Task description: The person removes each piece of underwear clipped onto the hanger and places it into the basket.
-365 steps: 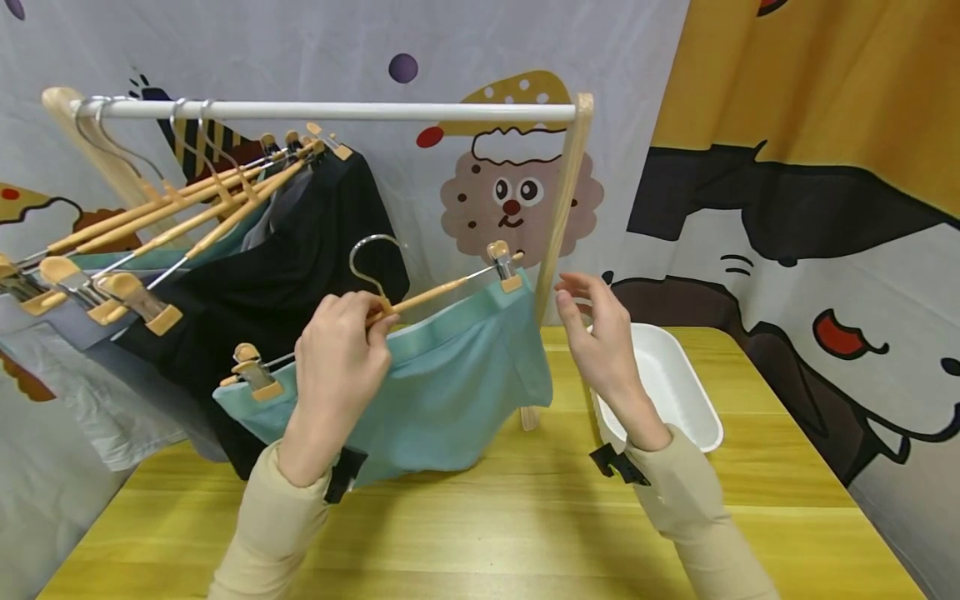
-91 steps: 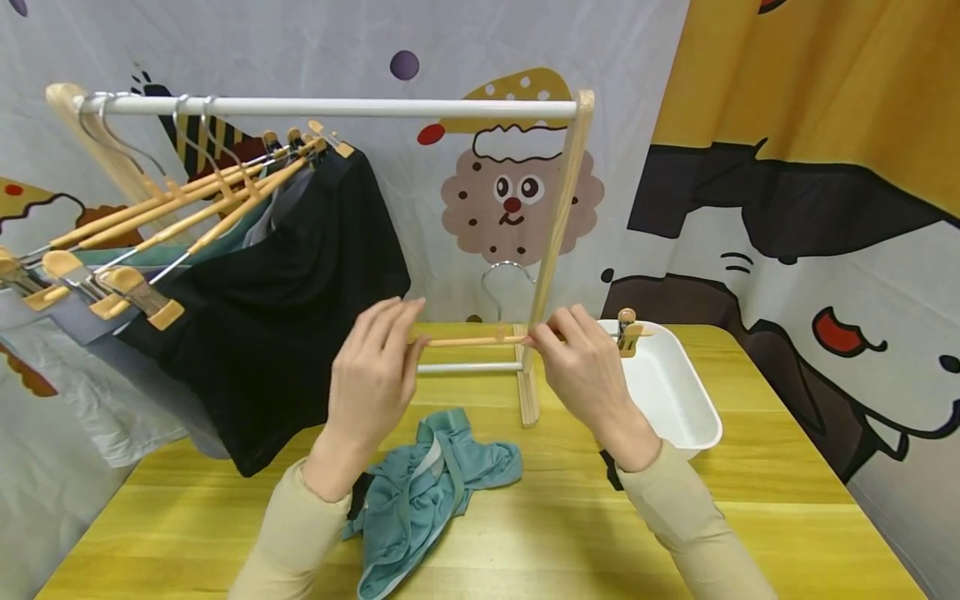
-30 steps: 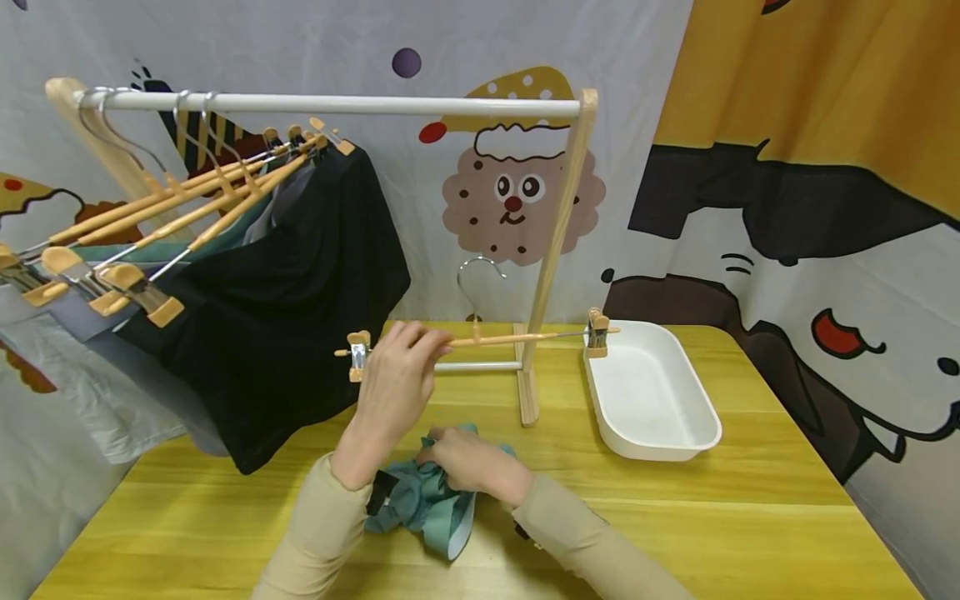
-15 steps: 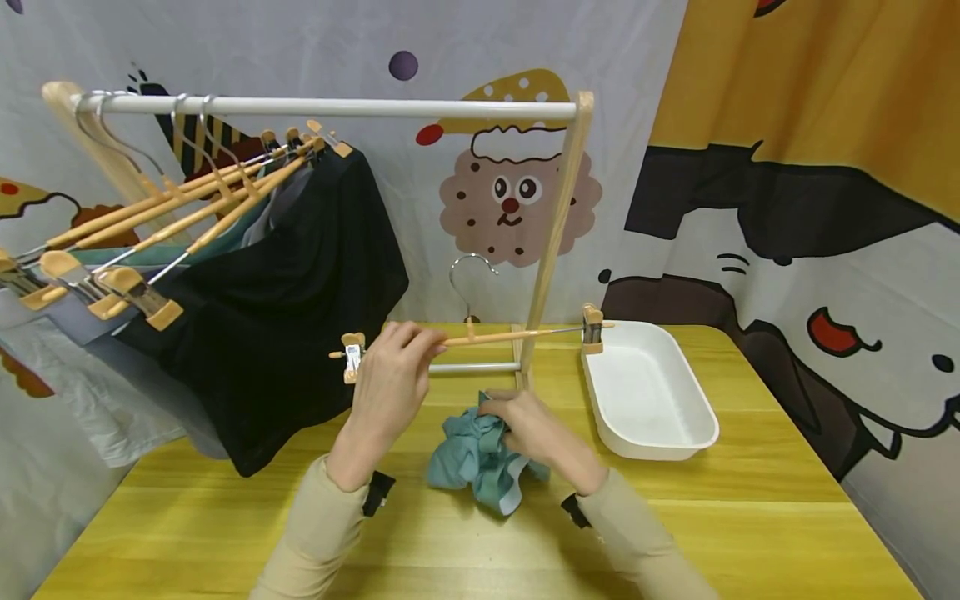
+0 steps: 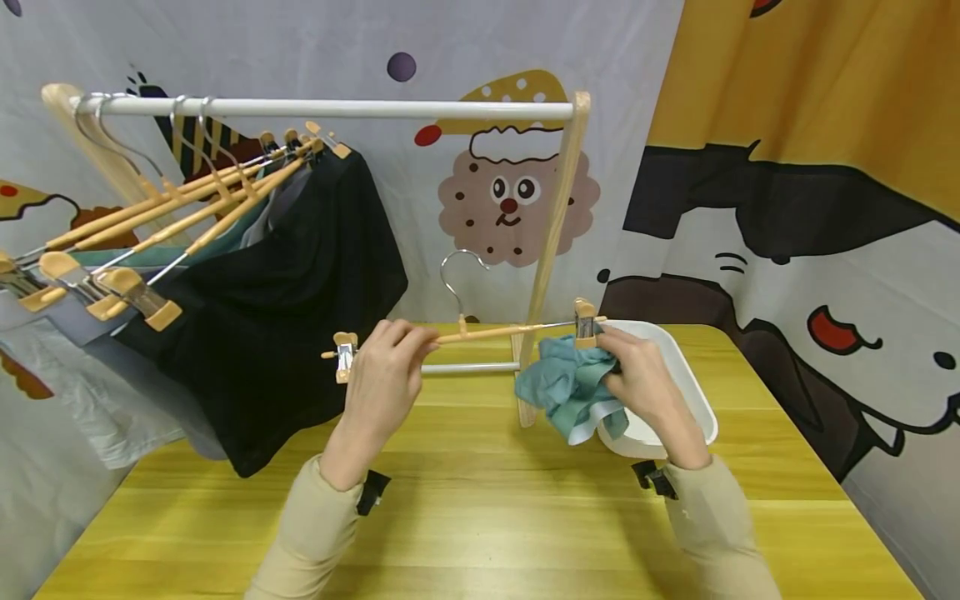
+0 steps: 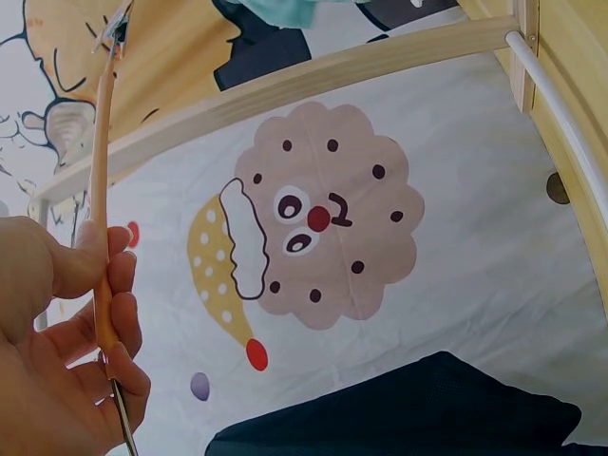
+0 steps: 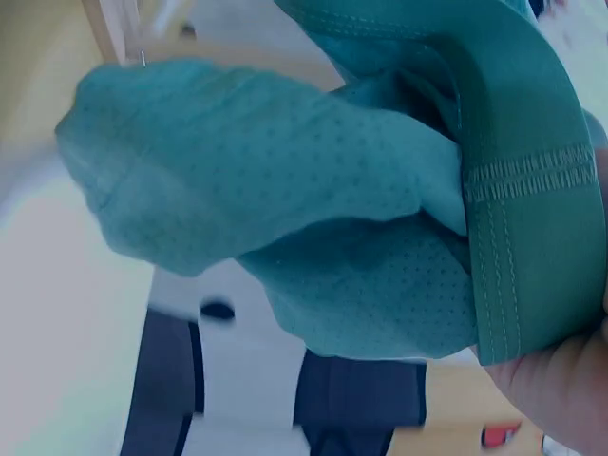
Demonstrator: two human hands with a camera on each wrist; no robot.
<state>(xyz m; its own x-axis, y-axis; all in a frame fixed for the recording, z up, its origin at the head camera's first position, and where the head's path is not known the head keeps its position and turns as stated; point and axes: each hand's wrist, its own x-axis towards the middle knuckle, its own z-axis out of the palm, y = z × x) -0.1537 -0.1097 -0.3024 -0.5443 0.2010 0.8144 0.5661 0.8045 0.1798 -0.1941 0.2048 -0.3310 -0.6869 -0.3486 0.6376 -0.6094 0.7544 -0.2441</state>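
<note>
My left hand point(image 5: 386, 367) holds a light-wood clip hanger point(image 5: 491, 333) by its bar, left of the metal hook, in the head view. In the left wrist view the fingers and thumb curl round the bar. My right hand point(image 5: 648, 375) pinches a bunched pair of teal underpants point(image 5: 566, 383) over the white tray point(image 5: 697, 392). They hang just below the hanger's right clip point(image 5: 585, 321); I cannot tell whether they touch it. In the right wrist view the underpants point(image 7: 256, 161) show a wide elastic waistband point(image 7: 532, 247) and dotted fabric; most of the right hand is hidden there.
A clothes rack with a white rail point(image 5: 337, 108) stands at the back. At its left, several clip hangers carry clothes, with a black garment point(image 5: 300, 317) nearest. The rack's right post point(image 5: 558, 217) rises behind the hanger. A yellow wooden table point(image 5: 480, 517) lies below.
Earlier the teal underpants hung on the hanger, then lay on the table. My right hand has since picked them up and moved them rightward and up to the right clip. The left hand keeps the hanger.
</note>
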